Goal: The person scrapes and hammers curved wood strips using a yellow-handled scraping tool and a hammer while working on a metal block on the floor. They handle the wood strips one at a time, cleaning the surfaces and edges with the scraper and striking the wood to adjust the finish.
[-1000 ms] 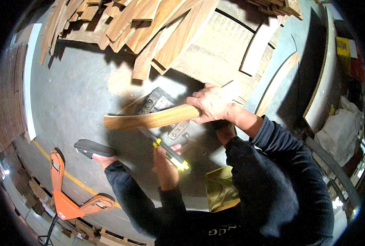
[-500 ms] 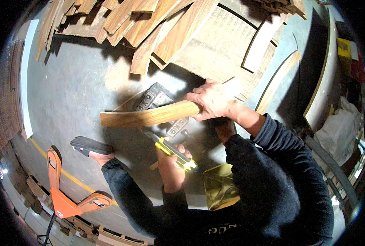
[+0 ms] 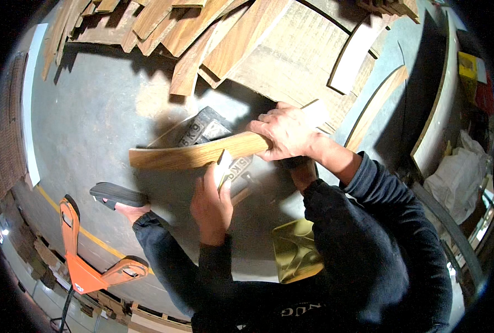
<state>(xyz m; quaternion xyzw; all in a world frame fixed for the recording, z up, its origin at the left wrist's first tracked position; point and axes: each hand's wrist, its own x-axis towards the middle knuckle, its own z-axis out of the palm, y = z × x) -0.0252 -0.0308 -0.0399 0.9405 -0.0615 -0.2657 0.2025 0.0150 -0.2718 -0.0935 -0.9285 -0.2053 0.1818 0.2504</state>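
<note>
Key relation, left to right: free end of wooden slat (image 3: 175, 157) well out to left of left hand (image 3: 211, 201); near edge of slat just beyond left fingers, on side away from body. Long axis roughly left-right, rising slightly toward right, faintly bowed (lens bend possibly contributing). Left fingers together on pale narrow object (image 3: 223, 165), pointing away from body, judged roughly crosswise to slat; tip at or over near edge, about mid-length. Actual contact: cannot tell. Right hand (image 3: 284, 131) clamped around slat toward right end, short stub showing beyond. Nearer to mid-slat: left hand.

Counts, left to right:
- Orange pallet jack (image 3: 85, 275): 1.
- Dark sandal (image 3: 119, 195), on foot: 1.
- Stacked boards (image 3: 188, 33): at least 7; exact number lost in overlap.
- Slat in hand: 1.
- Dark block (image 3: 216, 130) with raised markings: at least 1, partly hidden by slat; slat resting on block or clear of it, cannot tell.
- Pale narrow object: 1.
- Hands: 2.
- Gold tin (image 3: 295, 252): 1.
- Pale strips (image 3: 377, 105) right of boards: 2.
- White sack (image 3: 455, 183): 1.
</note>
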